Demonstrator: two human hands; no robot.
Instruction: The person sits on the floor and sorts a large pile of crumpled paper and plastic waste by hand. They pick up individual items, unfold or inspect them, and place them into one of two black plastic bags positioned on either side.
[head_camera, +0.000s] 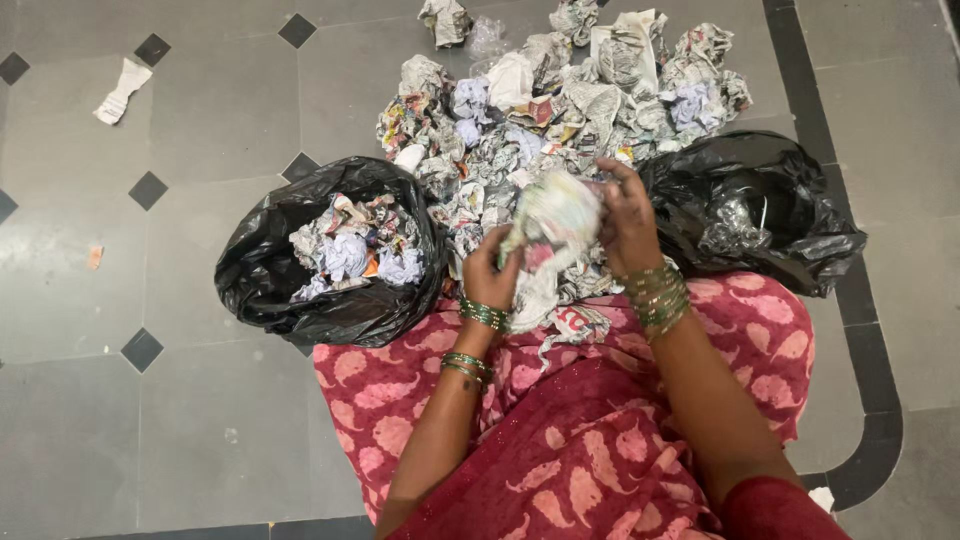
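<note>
Hands: my left hand (490, 272) and right hand (628, 222) closed around one crumpled newspaper sheet (552, 222), compacting it above my lap, between open black plastic bag (330, 250) left and loose paper heap (560, 110) beyond.

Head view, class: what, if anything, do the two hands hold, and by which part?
Both hands hold one crumpled newspaper sheet: the left hand grips its lower left edge, the right hand its right side.
</note>
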